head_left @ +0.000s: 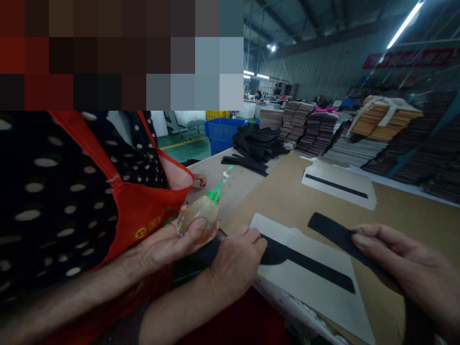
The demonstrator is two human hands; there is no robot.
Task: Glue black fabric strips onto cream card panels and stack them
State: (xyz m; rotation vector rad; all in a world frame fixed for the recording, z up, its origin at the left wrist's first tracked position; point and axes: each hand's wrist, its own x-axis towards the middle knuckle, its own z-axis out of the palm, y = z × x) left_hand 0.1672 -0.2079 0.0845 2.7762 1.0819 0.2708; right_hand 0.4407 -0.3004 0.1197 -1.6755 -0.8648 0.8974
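My left hand [239, 256] is closed, its fingers pinching the end of a dark fabric piece [275, 252] that lies over the near edge of a pale sheet [316, 282]. Across that sheet runs a straight black strip [323, 270]. On the right, my right hand [406, 268] grips another black strip [328, 227] between thumb and fingers; its free end points left above the brown table. A co-worker's hand [194, 232] at the left holds a cloudy squeeze bottle [199, 215] with a green nozzle, close to my left hand.
The co-worker in a red apron [151, 211] stands close on my left. A second pale sheet with a black strip [336, 186] lies farther back on the brown tabletop [266, 196]. Behind are a heap of black strips [260, 141], a blue crate [223, 134] and tall material stacks [316, 129].
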